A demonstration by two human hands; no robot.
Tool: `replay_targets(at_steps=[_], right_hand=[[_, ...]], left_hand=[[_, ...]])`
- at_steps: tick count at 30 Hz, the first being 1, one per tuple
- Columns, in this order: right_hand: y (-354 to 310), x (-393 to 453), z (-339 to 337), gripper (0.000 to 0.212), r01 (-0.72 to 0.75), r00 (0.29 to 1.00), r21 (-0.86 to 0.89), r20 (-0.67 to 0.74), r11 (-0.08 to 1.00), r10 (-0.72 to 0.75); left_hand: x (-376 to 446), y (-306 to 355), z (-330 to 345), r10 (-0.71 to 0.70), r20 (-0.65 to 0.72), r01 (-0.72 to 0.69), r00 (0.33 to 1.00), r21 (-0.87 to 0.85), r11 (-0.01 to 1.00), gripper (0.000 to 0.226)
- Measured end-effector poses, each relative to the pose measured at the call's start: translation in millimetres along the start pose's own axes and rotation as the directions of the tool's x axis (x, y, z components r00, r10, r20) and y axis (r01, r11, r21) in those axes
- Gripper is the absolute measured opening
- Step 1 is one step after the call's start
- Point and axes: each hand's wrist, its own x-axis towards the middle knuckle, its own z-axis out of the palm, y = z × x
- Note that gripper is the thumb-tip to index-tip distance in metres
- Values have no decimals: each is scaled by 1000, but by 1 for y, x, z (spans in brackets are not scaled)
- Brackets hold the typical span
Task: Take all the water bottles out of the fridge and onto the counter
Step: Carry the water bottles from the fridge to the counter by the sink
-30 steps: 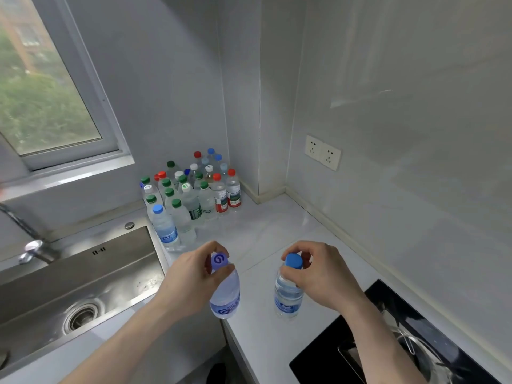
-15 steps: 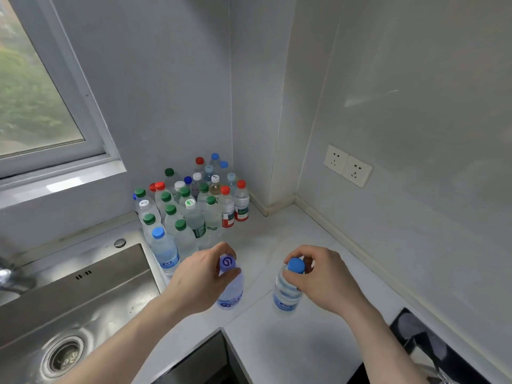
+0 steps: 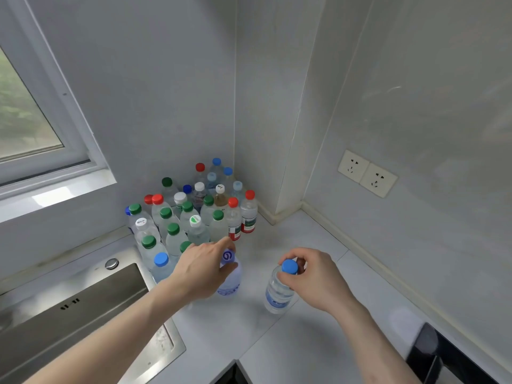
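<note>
Now both bottles are nearer the cluster of bottles (image 3: 194,214) than half a second ago, and each appears to stand on the table (image 3: 304,245); treat this as the set-down stage of the current delivery, not a carry.

Your left hand (image 3: 203,270) grasps the purple-capped bottle (image 3: 229,275) at the neck, thumb on the near side of the cap and forefinger reaching past it. The bottle leans slightly, so it may not be fully seated. It stands just in front of the cluster, directly under the hand.

Your right hand (image 3: 313,275) pinches the blue-capped bottle (image 3: 278,292) around its cap, fingers curled over the top. This bottle hangs below and to the inner side of the hand, well apart from the cluster and near the first bottle.

Judgement: release is the next action. Confirm each base is flat before letting go, since a tilted bottle beside the cluster could topple its neighbours.

The sink (image 3: 69,314) lies outward of your left forearm. The fridge is not in view.
</note>
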Motion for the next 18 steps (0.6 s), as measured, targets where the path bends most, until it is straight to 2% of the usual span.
replay_targets(at_steps=[5,18], right_hand=[[-5,21,13,11,-23,1000,-15,9,1000,24],[-12,80,39,14,-52,999,-72,11,996,53]], left_hand=[[27,-25,10,21,3,-21,1000,69,997,26],[79,-63,32,12,131,-43,991,235,971,33]])
